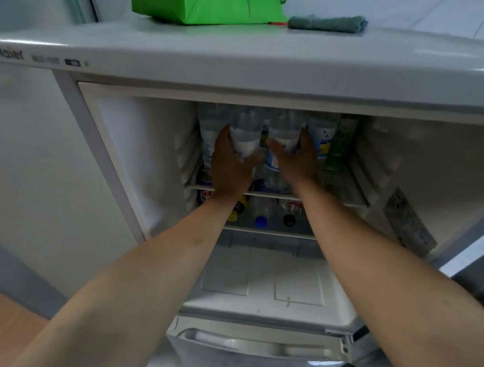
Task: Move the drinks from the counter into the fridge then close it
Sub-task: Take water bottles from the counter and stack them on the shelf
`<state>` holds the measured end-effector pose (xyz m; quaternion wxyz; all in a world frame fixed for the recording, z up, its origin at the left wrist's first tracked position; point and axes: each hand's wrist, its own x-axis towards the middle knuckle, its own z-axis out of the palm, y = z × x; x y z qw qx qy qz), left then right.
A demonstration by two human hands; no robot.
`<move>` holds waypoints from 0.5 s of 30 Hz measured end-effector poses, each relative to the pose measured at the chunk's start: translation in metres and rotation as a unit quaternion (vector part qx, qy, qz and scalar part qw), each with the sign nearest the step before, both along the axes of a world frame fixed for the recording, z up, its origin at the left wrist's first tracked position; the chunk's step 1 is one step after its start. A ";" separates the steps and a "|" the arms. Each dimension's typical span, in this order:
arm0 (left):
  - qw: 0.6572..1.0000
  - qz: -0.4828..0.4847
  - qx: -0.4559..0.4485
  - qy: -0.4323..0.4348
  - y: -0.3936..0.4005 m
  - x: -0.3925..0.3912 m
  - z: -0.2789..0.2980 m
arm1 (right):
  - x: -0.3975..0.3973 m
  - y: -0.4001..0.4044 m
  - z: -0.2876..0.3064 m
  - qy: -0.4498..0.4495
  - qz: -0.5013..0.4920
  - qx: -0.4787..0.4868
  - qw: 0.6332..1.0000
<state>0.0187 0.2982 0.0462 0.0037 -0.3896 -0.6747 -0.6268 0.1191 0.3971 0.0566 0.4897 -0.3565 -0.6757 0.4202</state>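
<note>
From my remote seat I look down into an open white compact fridge (pixel 121 140), its interior wall pale on the left. On its flat top sits a bright green fabric bag (pixel 206 6), with a folded grey-green cloth (pixel 327 23) just to the right of it. Both bare arms reach onto the upper wire shelf (pixel 342 184), where clear plastic water bottles with white-and-blue labels (pixel 209 132) stand packed in a row. My left hand (pixel 230 166) wraps its fingers and thumb around one clear bottle (pixel 245 136). Beside it, my right hand (pixel 296 157) curls around a second clear bottle (pixel 283 132), thumb on one flank and fingers on the other. A slim green bottle (pixel 336 148) stands at the row's right end. On the shelf below, more bottles lie with caps facing out: a yellow cap (pixel 232 216), a blue cap (pixel 260 221) and a black cap (pixel 289 220).
</note>
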 end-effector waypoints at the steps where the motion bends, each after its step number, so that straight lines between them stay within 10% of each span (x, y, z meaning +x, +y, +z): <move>1: 1.000 0.019 -0.002 0.025 -0.002 0.000 -0.004 | 0.002 -0.002 -0.002 -0.005 0.001 0.008 1.000; 15: 0.991 0.075 -0.104 -0.020 -0.003 -0.001 -0.022 | -0.006 -0.011 -0.022 -0.154 0.005 -0.043 0.987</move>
